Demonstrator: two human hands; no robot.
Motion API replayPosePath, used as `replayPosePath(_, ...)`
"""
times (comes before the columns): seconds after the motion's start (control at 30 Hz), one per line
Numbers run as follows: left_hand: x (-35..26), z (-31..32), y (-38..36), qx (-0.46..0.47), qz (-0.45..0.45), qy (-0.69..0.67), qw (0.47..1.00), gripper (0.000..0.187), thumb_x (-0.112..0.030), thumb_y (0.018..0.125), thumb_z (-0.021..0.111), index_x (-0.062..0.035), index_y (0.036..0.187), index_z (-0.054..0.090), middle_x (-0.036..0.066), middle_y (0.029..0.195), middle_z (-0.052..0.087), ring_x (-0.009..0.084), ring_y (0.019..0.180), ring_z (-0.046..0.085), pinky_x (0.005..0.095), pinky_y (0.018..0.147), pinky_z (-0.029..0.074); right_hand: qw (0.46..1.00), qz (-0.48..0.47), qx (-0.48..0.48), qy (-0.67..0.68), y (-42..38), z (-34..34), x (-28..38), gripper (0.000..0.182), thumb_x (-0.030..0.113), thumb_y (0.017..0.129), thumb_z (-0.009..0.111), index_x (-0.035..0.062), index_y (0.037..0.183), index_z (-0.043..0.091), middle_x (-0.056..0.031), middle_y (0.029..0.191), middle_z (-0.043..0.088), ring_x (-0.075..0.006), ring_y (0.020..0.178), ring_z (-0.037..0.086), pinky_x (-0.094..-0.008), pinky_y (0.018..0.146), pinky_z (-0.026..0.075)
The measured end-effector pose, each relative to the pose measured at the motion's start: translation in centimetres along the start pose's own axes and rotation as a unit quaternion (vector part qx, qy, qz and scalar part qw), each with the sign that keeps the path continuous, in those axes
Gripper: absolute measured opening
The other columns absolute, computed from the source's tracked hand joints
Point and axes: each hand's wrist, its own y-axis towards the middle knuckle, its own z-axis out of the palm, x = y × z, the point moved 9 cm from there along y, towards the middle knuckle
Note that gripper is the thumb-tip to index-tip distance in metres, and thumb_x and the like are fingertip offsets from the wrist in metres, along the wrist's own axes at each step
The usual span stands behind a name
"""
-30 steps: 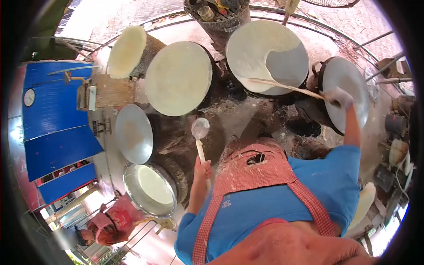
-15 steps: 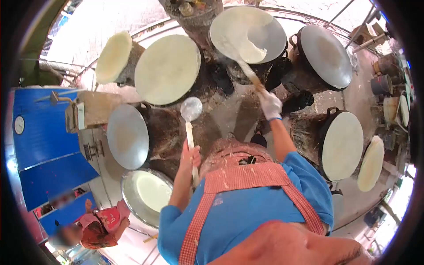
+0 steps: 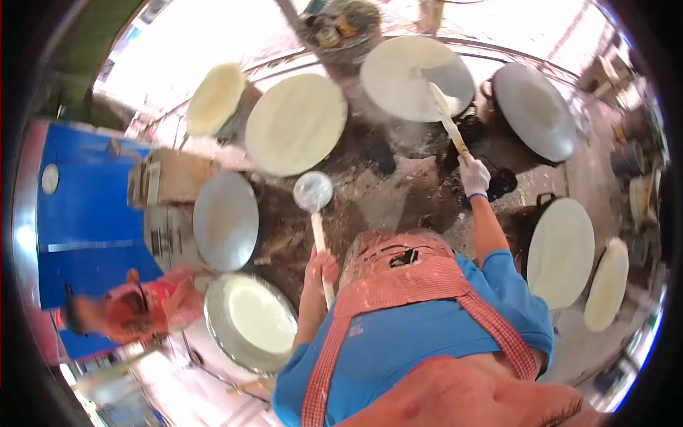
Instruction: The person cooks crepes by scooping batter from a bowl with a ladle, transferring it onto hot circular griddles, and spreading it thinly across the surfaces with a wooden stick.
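My left hand (image 3: 321, 269), bare, is wrapped round the pale handle of a ladle (image 3: 313, 191); its round metal bowl points away from me. My right hand (image 3: 474, 176), in a white glove, grips a long wooden spatula (image 3: 448, 119). The spatula's far end rests on a large round pan (image 3: 452, 80) at the back. Pale batter (image 3: 395, 67) coats the left and middle of that pan, while a grey patch shows at its right. Below and left of my left hand stands a wide metal basin (image 3: 220, 334) holding white batter (image 3: 260, 317).
Other round pans surround me: two grey ones (image 3: 225, 222) (image 3: 535, 110), and pale-coated ones at back left (image 3: 296, 124) and right (image 3: 560, 252). Pale discs stand at far left (image 3: 215, 99) and far right (image 3: 606, 285). A person in red (image 3: 146, 309) is at the left.
The spatula has swept rightward across the back pan, and the thick lump of batter there has been spread. My view has shifted. The ladle stays in my left hand. The person at left has moved.
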Motion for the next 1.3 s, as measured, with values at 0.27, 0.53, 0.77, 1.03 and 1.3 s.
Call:
replayPosePath(0.27, 1.5, 1.1, 2.3, -0.026, -0.057, 0.002, 0.998, 0.014, -0.013, 0.09, 0.041, -0.0167, 0.1, 0.05, -0.001, 0.054, 0.032, 0.0084, 0.037, 0.03, 0.0213, 0.03, 0.024, 0.995, -0.066, 0.064, 0.05, -1.0, 1.0, 6.5, 0.023, 0.033, 0.081, 0.049, 0.0154, 0.089, 0.062, -0.0143, 0.073, 0.061, -0.032, 0.072, 0.06, -0.0421, 0.063, 0.047)
replayPosePath(0.53, 2.4, 2.6, 4.3, -0.124, -0.098, -0.124, 0.98, 0.014, -0.008, 0.089, 0.043, -0.0154, 0.1, 0.049, -0.002, 0.055, 0.031, 0.0067, 0.038, 0.028, 0.0201, 0.031, 0.023, 0.995, -0.055, -0.047, 0.066, 7.0, 1.6, 2.9, 0.026, 0.035, 0.08, 0.053, 0.0165, 0.096, 0.064, -0.0134, 0.075, 0.061, -0.0323, 0.072, 0.06, -0.0397, 0.063, 0.047)
replayPosePath(0.77, 2.0, 5.1, 5.7, -0.086, -0.118, 0.071, 0.987, 0.023, -0.016, 0.091, 0.044, -0.0121, 0.068, 0.038, -0.004, 0.05, 0.027, 0.0079, 0.037, 0.026, 0.0221, 0.032, 0.022, 0.995, -0.044, -0.088, -0.027, 7.1, -2.0, -3.4, 0.021, 0.034, 0.083, 0.051, 0.0207, 0.091, 0.065, -0.0116, 0.064, 0.06, -0.0306, 0.055, 0.059, -0.0388, 0.049, 0.046)
replayPosePath(1.03, 5.1, 5.3, 8.9, -0.001, -0.17, -0.074, 0.983, 0.022, -0.018, 0.093, 0.04, -0.0102, 0.073, 0.037, -0.005, 0.056, 0.027, 0.0051, 0.044, 0.026, 0.0205, 0.037, 0.021, 0.997, -0.033, 0.072, 0.002, 3.2, 0.3, -4.5, 0.029, 0.025, 0.078, 0.058, 0.0178, 0.106, 0.062, -0.006, 0.082, 0.064, -0.0186, 0.066, 0.061, -0.0319, 0.057, 0.049)
replayPosePath(1.3, 5.9, 5.9, 8.1, -0.084, -0.15, -0.097, 0.98, 0.025, -0.019, 0.093, 0.039, -0.0123, 0.069, 0.037, -0.005, 0.056, 0.027, 0.0061, 0.044, 0.027, 0.0214, 0.037, 0.022, 0.912, 0.038, 0.058, 0.405, 22.2, -1.2, -2.7, 0.032, 0.032, 0.075, 0.058, 0.0041, 0.09, 0.064, -0.0152, 0.07, 0.061, -0.0237, 0.064, 0.058, -0.0336, 0.06, 0.044)
